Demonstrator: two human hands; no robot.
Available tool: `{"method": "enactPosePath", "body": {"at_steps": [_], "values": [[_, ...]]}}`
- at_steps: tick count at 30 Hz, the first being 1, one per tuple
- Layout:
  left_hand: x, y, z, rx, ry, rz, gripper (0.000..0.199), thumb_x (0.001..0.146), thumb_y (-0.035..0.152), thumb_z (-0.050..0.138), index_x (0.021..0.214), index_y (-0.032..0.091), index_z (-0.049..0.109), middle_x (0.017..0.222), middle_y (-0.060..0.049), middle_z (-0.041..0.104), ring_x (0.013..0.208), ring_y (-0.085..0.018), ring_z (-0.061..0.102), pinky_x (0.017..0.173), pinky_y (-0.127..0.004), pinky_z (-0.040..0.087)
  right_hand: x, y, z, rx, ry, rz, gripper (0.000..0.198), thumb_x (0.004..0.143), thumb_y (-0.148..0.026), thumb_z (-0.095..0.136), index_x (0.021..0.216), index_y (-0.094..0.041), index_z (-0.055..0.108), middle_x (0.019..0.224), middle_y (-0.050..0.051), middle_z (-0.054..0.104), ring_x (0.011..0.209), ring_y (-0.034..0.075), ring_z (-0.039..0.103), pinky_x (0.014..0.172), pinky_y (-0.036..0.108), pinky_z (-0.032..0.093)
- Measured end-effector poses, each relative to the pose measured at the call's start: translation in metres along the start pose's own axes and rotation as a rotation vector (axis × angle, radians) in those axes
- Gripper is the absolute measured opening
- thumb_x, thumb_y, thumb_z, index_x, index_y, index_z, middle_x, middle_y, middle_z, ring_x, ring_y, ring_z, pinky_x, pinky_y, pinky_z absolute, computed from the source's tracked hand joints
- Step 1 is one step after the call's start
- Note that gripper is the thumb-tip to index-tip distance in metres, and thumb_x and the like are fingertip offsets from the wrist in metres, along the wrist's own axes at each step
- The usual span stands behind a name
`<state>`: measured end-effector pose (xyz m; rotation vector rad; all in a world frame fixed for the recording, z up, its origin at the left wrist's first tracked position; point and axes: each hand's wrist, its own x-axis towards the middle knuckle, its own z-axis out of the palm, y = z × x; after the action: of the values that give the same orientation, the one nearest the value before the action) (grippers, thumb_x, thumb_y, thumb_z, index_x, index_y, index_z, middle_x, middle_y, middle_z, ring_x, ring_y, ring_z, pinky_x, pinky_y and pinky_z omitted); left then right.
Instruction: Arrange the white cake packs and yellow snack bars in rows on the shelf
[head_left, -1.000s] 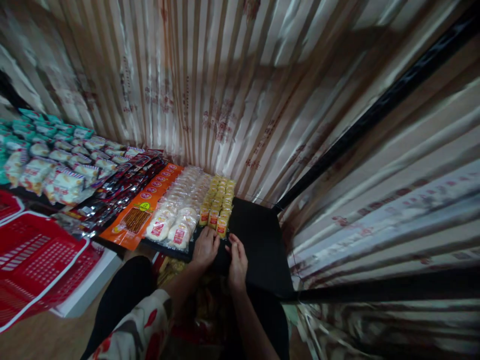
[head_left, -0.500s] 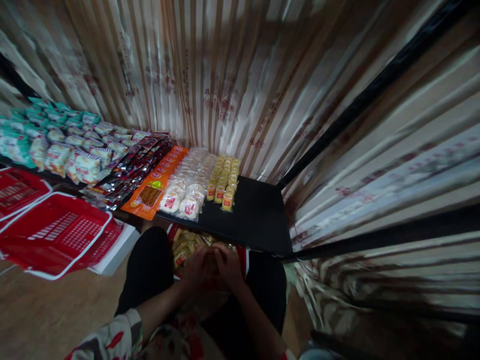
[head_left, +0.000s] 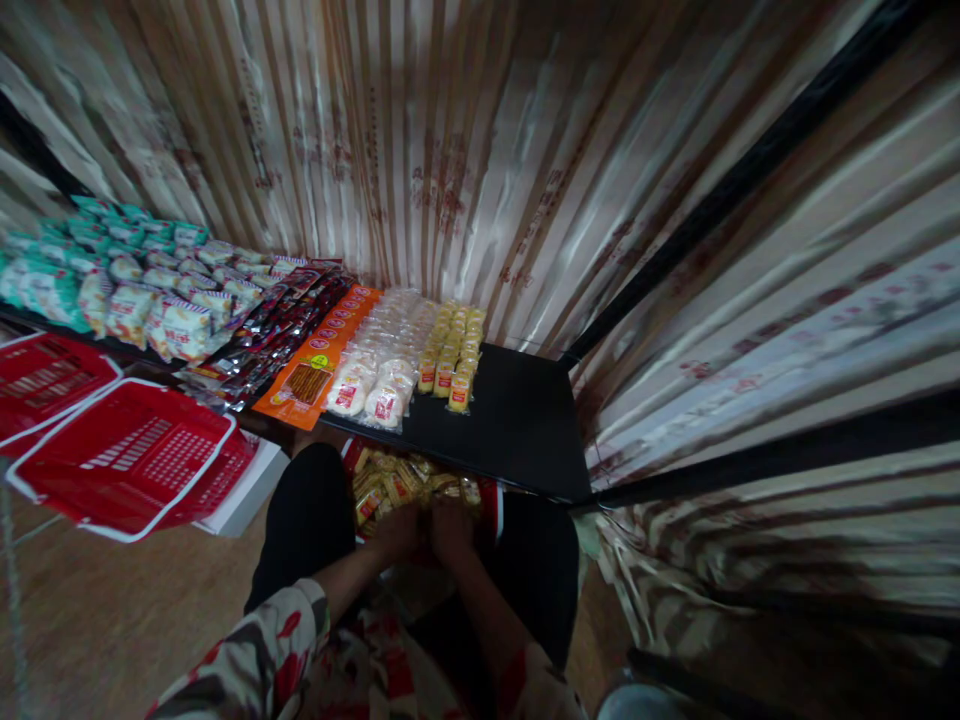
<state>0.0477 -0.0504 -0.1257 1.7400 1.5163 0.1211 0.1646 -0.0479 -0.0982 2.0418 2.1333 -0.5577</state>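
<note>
Between my knees sits a red basket (head_left: 496,510) filled with small, yellow, clear-wrapped snack packets (head_left: 397,482). At its near side, my left hand (head_left: 397,532) is closed, fingers curled down among the packets. My right hand (head_left: 452,530) is right beside it, also closed and pointing down. Dim light and the backs of the hands hide what the fingers hold, if anything. Ahead, rows of similar yellow snack packets (head_left: 450,350) lie on the black table (head_left: 517,420).
Left of the yellow rows lie white round cracker packs (head_left: 382,360), an orange stick-snack bag (head_left: 304,375), dark shiny packets (head_left: 262,335), white snack bags (head_left: 180,325) and green-white bags (head_left: 60,285). Red baskets (head_left: 135,450) with white handles stand at left. A pleated curtain (head_left: 450,150) and black poles (head_left: 720,210) border the table.
Both hands have drawn slightly apart and turned downward; before, their fingers met above the basket. More yellow packets now show beyond them. The view has shifted slightly.
</note>
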Motion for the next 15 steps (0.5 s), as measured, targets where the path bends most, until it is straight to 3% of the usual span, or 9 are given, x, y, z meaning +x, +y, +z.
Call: {"method": "enactPosePath", "body": {"at_steps": [6, 15], "values": [[0.002, 0.005, 0.013, -0.144, 0.036, -0.014, 0.027, 0.073, 0.006, 0.043, 0.092, 0.014, 0.060, 0.096, -0.012, 0.067, 0.090, -0.022, 0.063, 0.081, -0.032, 0.046, 0.001, 0.001, 0.009, 0.049, 0.045, -0.023, 0.038, 0.081, -0.005, 0.035, 0.107, -0.015, 0.061, 0.104, 0.015, 0.065, 0.098, 0.024, 0.059, 0.080, 0.035, 0.043], [-0.003, 0.009, 0.016, -0.296, 0.185, -0.029, 0.031, 0.062, 0.001, 0.042, 0.081, 0.017, 0.059, 0.080, -0.006, 0.068, 0.078, -0.017, 0.063, 0.075, -0.029, 0.048, -0.006, 0.003, 0.009, 0.208, 0.081, -0.067, 0.033, 0.084, -0.015, 0.039, 0.107, -0.018, 0.062, 0.108, 0.012, 0.061, 0.102, 0.021, 0.054, 0.087, 0.029, 0.038]]}}
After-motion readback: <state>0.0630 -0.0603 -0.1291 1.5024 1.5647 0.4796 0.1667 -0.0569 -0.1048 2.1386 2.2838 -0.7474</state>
